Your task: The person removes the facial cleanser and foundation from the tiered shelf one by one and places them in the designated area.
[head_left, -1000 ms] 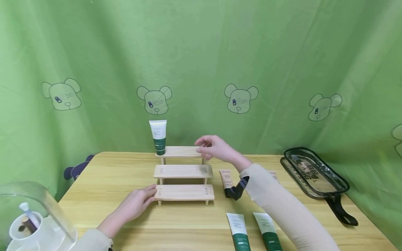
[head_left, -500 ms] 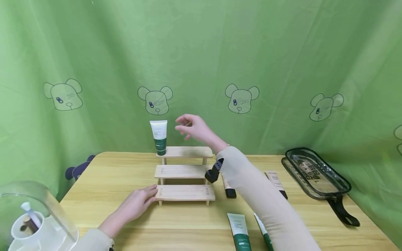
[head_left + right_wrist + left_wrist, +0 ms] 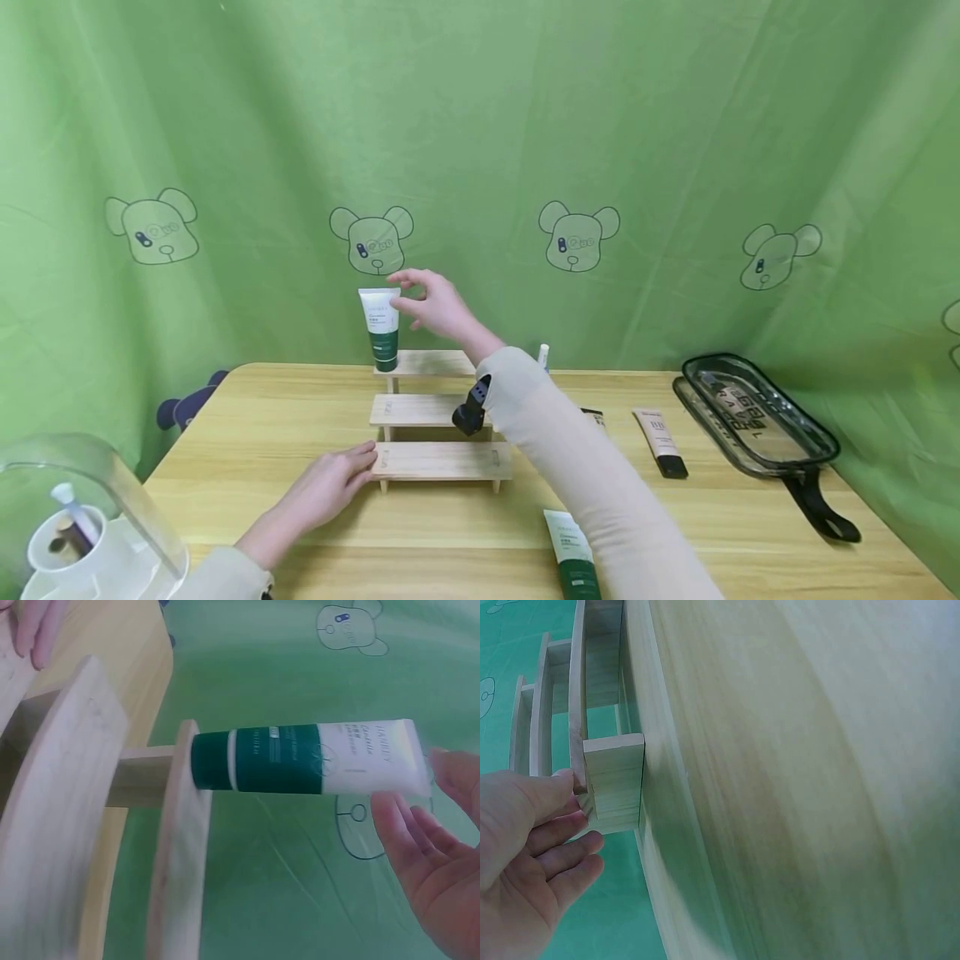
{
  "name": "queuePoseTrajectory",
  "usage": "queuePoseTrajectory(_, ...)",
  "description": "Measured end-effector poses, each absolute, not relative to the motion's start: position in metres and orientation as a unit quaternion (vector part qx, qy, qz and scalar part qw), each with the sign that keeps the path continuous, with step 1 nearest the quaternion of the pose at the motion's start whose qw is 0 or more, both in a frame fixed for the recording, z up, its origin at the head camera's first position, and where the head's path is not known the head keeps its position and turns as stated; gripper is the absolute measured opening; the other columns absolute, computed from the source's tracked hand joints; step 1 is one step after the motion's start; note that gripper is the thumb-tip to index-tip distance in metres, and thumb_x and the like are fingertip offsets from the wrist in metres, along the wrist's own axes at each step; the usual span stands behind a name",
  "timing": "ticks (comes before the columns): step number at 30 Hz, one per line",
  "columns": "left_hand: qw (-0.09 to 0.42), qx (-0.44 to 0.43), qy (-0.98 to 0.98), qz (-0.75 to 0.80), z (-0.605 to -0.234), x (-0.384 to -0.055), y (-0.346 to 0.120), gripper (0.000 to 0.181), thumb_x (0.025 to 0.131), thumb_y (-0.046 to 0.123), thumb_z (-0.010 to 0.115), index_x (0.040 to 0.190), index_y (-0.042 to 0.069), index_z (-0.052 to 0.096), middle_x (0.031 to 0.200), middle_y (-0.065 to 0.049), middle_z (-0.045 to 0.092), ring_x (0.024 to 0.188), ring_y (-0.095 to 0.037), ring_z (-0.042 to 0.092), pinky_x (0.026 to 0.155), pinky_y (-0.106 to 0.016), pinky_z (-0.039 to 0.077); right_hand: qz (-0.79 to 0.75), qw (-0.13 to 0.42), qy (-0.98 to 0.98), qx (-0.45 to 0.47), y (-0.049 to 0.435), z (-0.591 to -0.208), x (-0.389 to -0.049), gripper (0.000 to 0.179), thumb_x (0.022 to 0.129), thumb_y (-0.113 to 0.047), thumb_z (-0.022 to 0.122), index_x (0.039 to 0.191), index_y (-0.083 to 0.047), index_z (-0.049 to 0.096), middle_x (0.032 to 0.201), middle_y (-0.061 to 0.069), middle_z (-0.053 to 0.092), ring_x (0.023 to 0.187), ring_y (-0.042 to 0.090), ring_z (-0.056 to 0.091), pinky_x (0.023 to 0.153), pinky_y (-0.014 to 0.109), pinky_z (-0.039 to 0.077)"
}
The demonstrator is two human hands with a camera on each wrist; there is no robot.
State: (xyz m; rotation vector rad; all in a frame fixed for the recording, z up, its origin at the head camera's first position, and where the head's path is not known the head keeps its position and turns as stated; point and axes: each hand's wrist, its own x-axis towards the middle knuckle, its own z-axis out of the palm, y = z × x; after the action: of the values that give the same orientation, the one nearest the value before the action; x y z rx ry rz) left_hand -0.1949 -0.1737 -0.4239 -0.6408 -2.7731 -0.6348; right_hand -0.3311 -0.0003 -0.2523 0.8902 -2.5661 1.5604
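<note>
A white and green squeeze tube (image 3: 382,329) stands upright, cap down, on the left end of the top step of a three-step wooden display stand (image 3: 442,458). My right hand (image 3: 437,307) is at the tube's upper end. In the right wrist view, thumb and fingers (image 3: 409,847) are spread around the tube's flat white end (image 3: 375,754), fingertips right at its edge. My left hand (image 3: 326,490) holds the left end of the lowest step. In the left wrist view, the thumb (image 3: 551,791) lies on the board and the fingers curl beneath.
A BB cream tube (image 3: 660,443) and another white and green tube (image 3: 572,554) lie at right, partly near my sleeve. Farther right is a clear zip pouch (image 3: 761,417) with black trim. A white organizer (image 3: 112,558) with a clear cover stands front left.
My right hand has moved up and left from the right end of the top step to the tube's upper end. The left hand stays on the lowest step.
</note>
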Motion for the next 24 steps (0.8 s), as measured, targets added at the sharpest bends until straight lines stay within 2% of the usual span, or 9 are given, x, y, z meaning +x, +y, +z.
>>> queuePoseTrajectory(4,0.112,-0.217,-0.945,-0.219,-0.424,-0.194,-0.173,0.034,0.085,0.014,0.065,0.114,-0.003,0.061,0.123,-0.017,0.055,0.107,-0.034,0.056,0.092,-0.045,0.044,0.496,0.009,-0.826,0.270,-0.004,-0.260,-0.332,0.035,0.088,-0.011,0.063,0.123,-0.012,0.057,0.114,0.008,0.051,0.084,0.022,0.058,0.060,0.030,0.057)
queuePoseTrajectory(10,0.111,-0.215,-0.946,-0.218,-0.425,-0.195,-0.174,0.035,0.085,0.014,0.065,0.115,-0.003,0.061,0.124,-0.017,0.055,0.108,-0.034,0.055,0.093,-0.045,0.044,0.504,0.038,-0.826,0.251,-0.007,-0.266,-0.332,0.027,0.088,-0.008,0.062,0.115,-0.012,0.061,0.104,0.006,0.057,0.080,0.023,0.059,0.056,0.024,0.055)
queuePoseTrajectory(16,0.111,-0.218,-0.944,-0.219,-0.425,-0.196,-0.174,0.035,0.085,0.014,0.065,0.115,-0.003,0.061,0.124,-0.017,0.054,0.107,-0.034,0.055,0.092,-0.045,0.044,0.520,0.052,-0.817,0.245,-0.007,-0.268,-0.329,0.019,0.088,-0.004,0.061,0.106,-0.010,0.062,0.096,0.008,0.060,0.078,0.020,0.058,0.060,0.032,0.057)
queuePoseTrajectory(21,0.113,-0.218,-0.944,-0.218,-0.424,-0.196,-0.174,0.034,0.085,0.014,0.065,0.115,-0.003,0.061,0.124,-0.018,0.055,0.107,-0.035,0.056,0.092,-0.045,0.044,0.543,0.045,-0.805,0.234,-0.005,-0.271,-0.327,0.013,0.088,-0.005,0.061,0.101,-0.004,0.061,0.092,0.008,0.061,0.083,0.030,0.059,0.059,0.028,0.056)
queuePoseTrajectory(24,0.112,-0.217,-0.945,-0.219,-0.424,-0.195,-0.174,0.034,0.085,0.014,0.065,0.115,-0.003,0.061,0.124,-0.018,0.055,0.107,-0.035,0.055,0.092,-0.046,0.044,0.556,0.048,-0.797,0.229,-0.003,-0.273,-0.324,0.012,0.087,-0.004,0.061,0.099,-0.002,0.061,0.089,0.008,0.061,0.082,0.031,0.060,0.057,0.025,0.056)
